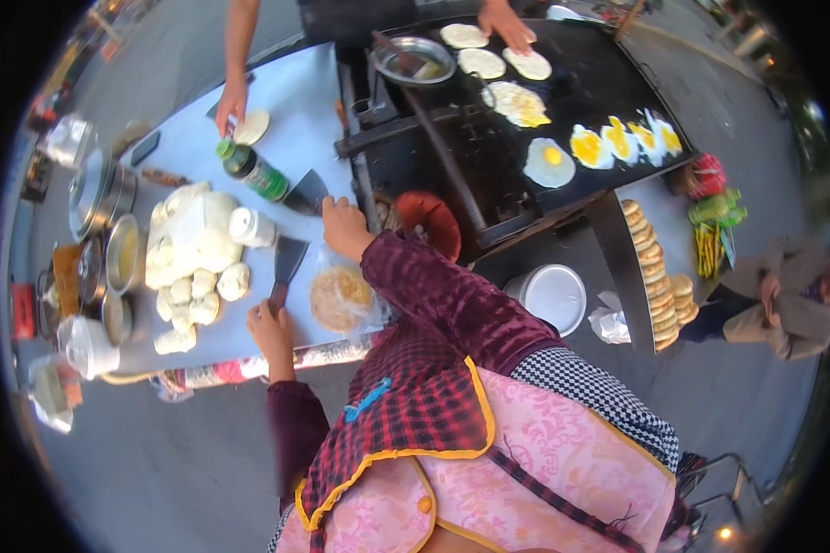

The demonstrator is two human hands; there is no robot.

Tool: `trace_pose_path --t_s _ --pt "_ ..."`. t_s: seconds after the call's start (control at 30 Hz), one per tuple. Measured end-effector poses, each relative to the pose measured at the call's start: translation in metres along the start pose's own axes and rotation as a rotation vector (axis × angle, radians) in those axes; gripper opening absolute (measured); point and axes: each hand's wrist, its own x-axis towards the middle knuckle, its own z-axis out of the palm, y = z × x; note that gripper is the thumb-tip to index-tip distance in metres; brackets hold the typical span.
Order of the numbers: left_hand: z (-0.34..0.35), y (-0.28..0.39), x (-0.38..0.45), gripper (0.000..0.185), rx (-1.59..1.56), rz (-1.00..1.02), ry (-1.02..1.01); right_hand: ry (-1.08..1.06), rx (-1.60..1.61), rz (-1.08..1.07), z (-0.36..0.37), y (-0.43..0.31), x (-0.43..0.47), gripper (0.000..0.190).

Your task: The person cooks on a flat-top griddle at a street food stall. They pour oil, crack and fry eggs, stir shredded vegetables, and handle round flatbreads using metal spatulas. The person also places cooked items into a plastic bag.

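My left hand (pixel 271 335) grips the dark handle of a scraper (pixel 291 258), its wide metal blade lying on the pale worktop (pixel 297 90). At the worktop's right edge, my right hand (pixel 346 228) is curled at the narrow end of a second scraper (pixel 307 193); the handle is hidden by the hand. Between my hands is a clear plastic bag with round flatbreads (pixel 340 298). Left of the scrapers sit a white lidded jar (pixel 252 227), a green-capped bottle (pixel 254 171) and a large dough mass (pixel 194 238) with several smaller dough balls (pixel 192 294).
Opposite, another person's hands touch a dough round (pixel 252 128) and a flatbread (pixel 528 63) on the black griddle (pixel 595 76). Several eggs (pixel 550 163) lie there too. Pots (pixel 104 193) stand left; a white bucket (pixel 555 298) and stacked breads (pixel 653 276) stand right.
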Motion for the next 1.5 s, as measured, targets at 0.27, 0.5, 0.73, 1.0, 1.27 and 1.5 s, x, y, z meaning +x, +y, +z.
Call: trace_pose_path --t_s 0.27,0.5,0.73,1.0,1.27,1.5 --pt "-0.027 0.014 -0.004 0.028 -0.237 -0.038 -0.141 -0.076 0.358 0.099 -0.136 0.022 -0.065 0.034" --pt "-0.064 0.106 0.005 0.029 -0.487 0.057 -0.097 0.053 0.517 0.239 -0.265 0.106 -0.149 0.034" --pt "-0.053 0.281 0.017 0.03 -0.625 0.112 -0.157 0.177 0.451 0.307 -0.352 0.229 -0.14 0.035" --pt "-0.036 0.457 0.033 0.036 -0.496 0.366 -0.172 0.185 0.092 0.203 -0.421 0.373 -0.086 0.03" --pt "0.006 0.518 0.048 0.033 -0.122 0.378 -0.145 -0.106 -0.17 0.04 -0.402 0.407 -0.02 0.026" --pt "0.007 0.545 0.054 0.018 0.0 0.399 -0.162 -0.17 -0.216 -0.013 -0.393 0.392 0.003 0.023"
